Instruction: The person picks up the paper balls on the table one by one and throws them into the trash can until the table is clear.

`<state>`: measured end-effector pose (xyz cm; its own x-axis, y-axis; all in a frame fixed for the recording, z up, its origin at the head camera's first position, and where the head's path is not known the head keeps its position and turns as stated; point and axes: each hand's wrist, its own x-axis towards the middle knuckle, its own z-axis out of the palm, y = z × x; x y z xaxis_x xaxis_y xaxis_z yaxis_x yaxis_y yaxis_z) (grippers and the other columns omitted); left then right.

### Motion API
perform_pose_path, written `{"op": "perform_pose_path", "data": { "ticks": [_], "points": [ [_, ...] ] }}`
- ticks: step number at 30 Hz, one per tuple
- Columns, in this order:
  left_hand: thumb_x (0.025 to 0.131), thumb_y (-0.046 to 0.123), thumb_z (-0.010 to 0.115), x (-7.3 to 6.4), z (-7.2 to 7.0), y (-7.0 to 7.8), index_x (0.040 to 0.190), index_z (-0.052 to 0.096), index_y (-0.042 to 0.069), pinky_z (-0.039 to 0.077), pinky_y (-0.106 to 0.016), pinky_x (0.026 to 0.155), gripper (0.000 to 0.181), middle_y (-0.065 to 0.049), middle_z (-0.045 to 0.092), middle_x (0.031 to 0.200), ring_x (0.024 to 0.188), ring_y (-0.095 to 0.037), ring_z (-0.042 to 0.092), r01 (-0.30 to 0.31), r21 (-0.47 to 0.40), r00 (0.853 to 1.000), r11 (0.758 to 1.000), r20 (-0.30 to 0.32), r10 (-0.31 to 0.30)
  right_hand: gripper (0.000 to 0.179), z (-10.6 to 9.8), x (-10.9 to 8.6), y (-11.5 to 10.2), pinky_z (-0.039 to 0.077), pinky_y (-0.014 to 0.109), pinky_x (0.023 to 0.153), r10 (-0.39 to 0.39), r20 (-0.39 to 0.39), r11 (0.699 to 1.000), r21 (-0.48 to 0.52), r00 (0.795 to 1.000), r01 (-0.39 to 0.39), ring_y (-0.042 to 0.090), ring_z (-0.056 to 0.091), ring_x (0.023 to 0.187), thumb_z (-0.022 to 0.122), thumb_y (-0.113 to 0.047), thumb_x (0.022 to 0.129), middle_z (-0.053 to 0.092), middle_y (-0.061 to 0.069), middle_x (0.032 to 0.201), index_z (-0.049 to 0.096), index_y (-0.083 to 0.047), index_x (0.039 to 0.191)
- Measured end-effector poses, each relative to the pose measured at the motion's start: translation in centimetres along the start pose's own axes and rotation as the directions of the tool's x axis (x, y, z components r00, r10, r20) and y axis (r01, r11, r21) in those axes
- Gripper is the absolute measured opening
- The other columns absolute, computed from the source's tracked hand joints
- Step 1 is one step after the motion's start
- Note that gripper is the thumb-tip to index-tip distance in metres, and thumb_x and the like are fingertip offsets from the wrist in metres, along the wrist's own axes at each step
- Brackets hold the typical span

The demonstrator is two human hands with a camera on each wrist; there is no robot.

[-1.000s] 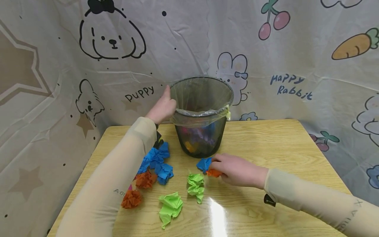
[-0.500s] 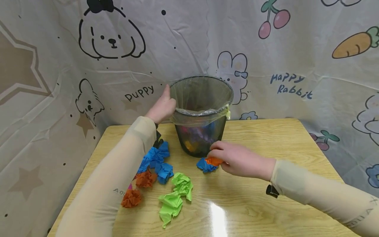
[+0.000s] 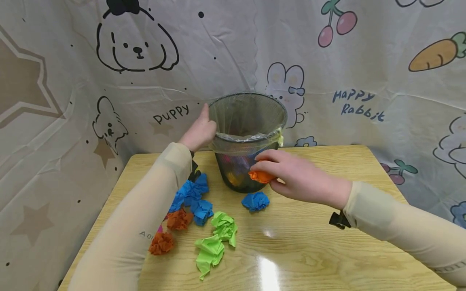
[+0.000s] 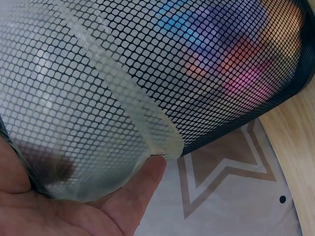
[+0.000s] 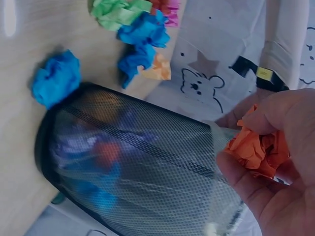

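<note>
A black mesh wastebasket (image 3: 236,178) with a clear plastic liner stands at the back of the table. My left hand (image 3: 199,130) grips its left rim; in the left wrist view some fingers lie outside on the liner (image 4: 162,132), and a dark shape shows through the mesh. In front of the basket's right side, my right hand (image 3: 296,178) pinches a crumpled orange paper ball (image 5: 258,150) above the table. Just below it lies a crumpled blue paper ball (image 3: 256,201). Colourful crumpled paper shows through the basket's mesh.
Two green crumpled papers (image 3: 223,228) lie at the front middle. Left of them are blue crumpled papers (image 3: 201,211) and two brownish-orange ones (image 3: 162,243), partly behind the left sleeve (image 3: 134,218). A printed curtain (image 3: 233,44) hangs behind the wooden table (image 3: 327,250).
My right hand has lifted the orange paper ball off the table, up beside the basket. One green paper has shifted left against the other. The left hand stays on the rim.
</note>
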<state>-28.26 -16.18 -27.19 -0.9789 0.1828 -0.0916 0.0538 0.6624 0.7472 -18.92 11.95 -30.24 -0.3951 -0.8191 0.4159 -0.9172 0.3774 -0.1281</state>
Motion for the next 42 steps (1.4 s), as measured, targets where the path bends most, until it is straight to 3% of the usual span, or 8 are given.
{"op": "perform_pose_path", "data": {
  "ticks": [11,20,26,39,42],
  "points": [
    [0.106,0.016,0.019,0.3,0.1,-0.1,0.16,-0.024,0.016,0.003,-0.04,0.125,0.069,-0.003,-0.022,0.168,0.155,-0.018,-0.009,0.007,0.0,1.0,1.0,0.006,-0.007,0.047,-2.4,1.4,0.6,0.056,0.042,0.088,0.006,-0.094,1.0,-0.024,0.996,-0.008,0.027,0.062,0.108,0.072,0.004,0.084,0.062,0.012,0.13,0.068,-0.011,0.128],
    [0.106,0.015,0.02,0.2,0.1,-0.1,0.16,-0.024,0.015,0.001,-0.039,0.125,0.07,-0.004,-0.023,0.168,0.155,-0.019,-0.01,0.001,-0.001,1.0,1.0,0.003,-0.001,0.049,-3.9,3.1,2.1,0.056,0.035,0.084,0.108,-0.133,0.993,-0.028,0.985,-0.112,0.022,0.062,0.108,0.069,0.005,0.086,0.058,0.01,0.135,0.067,-0.008,0.132],
    [0.104,0.015,0.021,0.4,0.1,-0.2,0.16,-0.024,0.013,-0.002,-0.037,0.124,0.071,-0.005,-0.022,0.168,0.155,-0.019,-0.01,-0.001,0.004,1.0,1.0,-0.013,0.001,0.046,-4.4,4.6,3.5,0.055,0.037,0.085,0.136,-0.166,0.989,-0.039,0.977,-0.145,0.023,0.062,0.107,0.068,0.005,0.086,0.06,0.011,0.132,0.068,-0.005,0.131],
    [0.104,0.015,0.022,0.6,0.1,-0.2,0.16,-0.023,0.013,0.0,-0.036,0.124,0.072,-0.005,-0.02,0.169,0.155,-0.018,-0.007,-0.004,0.007,1.0,1.0,-0.015,0.004,0.04,-4.6,6.6,5.4,0.055,0.04,0.089,0.18,-0.175,0.981,-0.039,0.968,-0.189,0.027,0.061,0.109,0.067,0.004,0.088,0.061,0.012,0.127,0.068,-0.002,0.128],
    [0.104,0.015,0.022,0.5,0.0,-0.2,0.16,-0.023,0.013,0.009,-0.037,0.124,0.072,-0.005,-0.02,0.169,0.155,-0.019,-0.004,-0.006,0.005,1.0,1.0,-0.014,0.006,0.041,-4.8,6.9,5.7,0.054,0.041,0.091,0.203,-0.173,0.977,-0.034,0.964,-0.212,0.027,0.06,0.11,0.067,0.004,0.088,0.061,0.013,0.127,0.067,-0.002,0.129]
  ]
}}
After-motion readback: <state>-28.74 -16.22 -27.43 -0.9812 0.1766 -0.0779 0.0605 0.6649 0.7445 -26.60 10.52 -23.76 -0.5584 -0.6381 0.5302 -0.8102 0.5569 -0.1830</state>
